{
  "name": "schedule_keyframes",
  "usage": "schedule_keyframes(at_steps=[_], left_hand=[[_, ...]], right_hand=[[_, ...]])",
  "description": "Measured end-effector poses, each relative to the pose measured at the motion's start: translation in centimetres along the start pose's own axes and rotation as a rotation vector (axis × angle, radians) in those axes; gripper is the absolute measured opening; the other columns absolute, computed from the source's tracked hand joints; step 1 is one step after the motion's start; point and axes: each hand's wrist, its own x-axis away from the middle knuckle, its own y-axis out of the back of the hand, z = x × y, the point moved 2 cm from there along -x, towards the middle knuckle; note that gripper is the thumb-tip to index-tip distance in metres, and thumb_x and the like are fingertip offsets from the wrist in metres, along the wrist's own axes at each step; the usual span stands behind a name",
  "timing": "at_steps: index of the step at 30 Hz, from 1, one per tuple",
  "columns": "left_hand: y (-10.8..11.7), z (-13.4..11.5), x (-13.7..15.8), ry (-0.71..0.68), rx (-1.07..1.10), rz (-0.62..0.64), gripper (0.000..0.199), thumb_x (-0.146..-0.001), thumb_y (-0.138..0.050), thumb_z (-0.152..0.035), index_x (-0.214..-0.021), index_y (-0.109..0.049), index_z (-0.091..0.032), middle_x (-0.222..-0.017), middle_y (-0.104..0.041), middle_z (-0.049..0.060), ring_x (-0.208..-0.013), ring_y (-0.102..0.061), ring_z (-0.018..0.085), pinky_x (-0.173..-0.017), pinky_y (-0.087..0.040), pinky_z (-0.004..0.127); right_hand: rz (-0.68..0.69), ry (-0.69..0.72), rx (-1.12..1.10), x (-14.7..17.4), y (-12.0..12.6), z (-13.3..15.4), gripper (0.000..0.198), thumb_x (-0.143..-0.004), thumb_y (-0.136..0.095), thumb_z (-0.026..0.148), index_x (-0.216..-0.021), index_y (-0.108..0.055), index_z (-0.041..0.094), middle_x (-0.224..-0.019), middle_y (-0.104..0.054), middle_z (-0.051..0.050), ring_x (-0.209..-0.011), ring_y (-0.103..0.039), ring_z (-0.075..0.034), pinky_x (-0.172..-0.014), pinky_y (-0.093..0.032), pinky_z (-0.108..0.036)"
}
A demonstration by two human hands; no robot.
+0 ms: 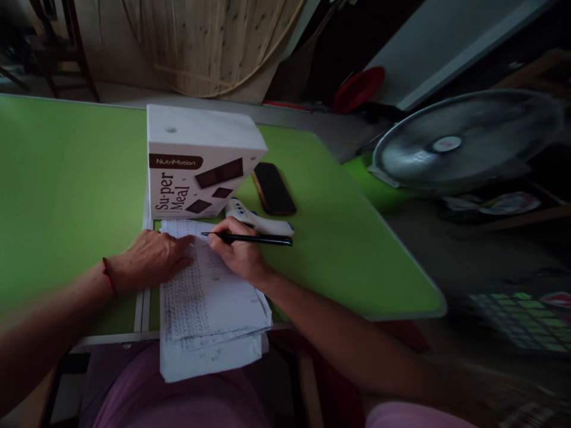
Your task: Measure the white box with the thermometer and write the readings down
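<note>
My right hand is closed round a black pen, its tip on the top part of a handwritten sheet. That sheet lies on a stack of papers that hangs over the table's front edge. Dense lines of writing fill its left side, while the right side is mostly blank. My left hand, with a red string at the wrist, rests on the left edge of the sheet, thumb and forefinger stretched out over it; the other fingers are partly hidden. Beside my right hand lies a white device with blue buttons.
A white NutriMotion box stands just behind the papers on the green table. Right of it lies a dark phone. Past the table's right edge is a large fan, and a red basin sits farther back.
</note>
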Motion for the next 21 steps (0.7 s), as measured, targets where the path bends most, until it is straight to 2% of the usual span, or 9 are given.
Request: schedule_keyframes(at_steps=[8, 15, 21], left_hand=[[-0.33, 0.17, -0.01, 0.01, 0.032, -0.02, 0.034, -0.102, -0.047, -0.027, -0.131, -0.059, -0.014, -0.086, -0.073, 0.009, -0.072, -0.069, 0.024, -0.064, -0.048, 0.033], [-0.34, 0.15, -0.07, 0.01, 0.019, -0.004, 0.034, -0.102, -0.047, -0.026, -0.131, -0.058, -0.014, -0.087, -0.073, 0.01, -0.072, -0.068, 0.024, -0.062, -0.046, 0.032], [-0.48, 0.23, -0.09, -0.016, 0.018, -0.055, 0.031, -0.1, -0.046, -0.025, -0.125, -0.06, -0.014, -0.086, -0.073, 0.01, -0.07, -0.067, 0.023, -0.06, -0.045, 0.031]], right_hand=[[0.038, -0.055, 0.008, -0.18, 0.08, 0.15, 0.011, -0.079, -0.057, 0.028, -0.071, -0.052, 0.025, -0.059, -0.058, 0.005, -0.054, -0.052, -0.012, -0.058, -0.044, -0.027], [0.045, -0.071, -0.006, -0.23, 0.12, 0.17, 0.01, -0.079, -0.057, 0.028, -0.072, -0.051, 0.025, -0.06, -0.057, 0.005, -0.055, -0.051, -0.012, -0.058, -0.044, -0.027], [0.008, 0.012, 0.021, -0.35, 0.78, 0.92, 0.009, -0.081, -0.057, 0.027, -0.074, -0.052, 0.024, -0.059, -0.055, 0.006, -0.051, -0.049, -0.011, -0.054, -0.043, -0.026]])
